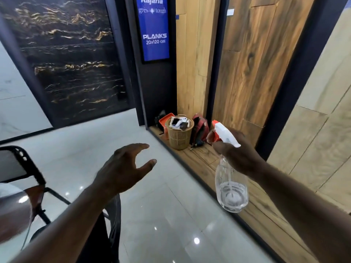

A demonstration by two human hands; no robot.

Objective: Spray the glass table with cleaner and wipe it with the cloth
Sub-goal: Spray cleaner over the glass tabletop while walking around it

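Here, glossy floor tiles (171, 215) meet wood-look planks (197, 160) near the spray bottle (231, 188).

One wide head view looks forward and down. The left hand (125, 168) and right hand (237, 152) sit close; floor (171, 205) and basket (179, 133) lie farther ahead.

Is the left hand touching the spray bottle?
Apart. Head view shows bare floor between the open left hand and the spray bottle gripped by the right hand.
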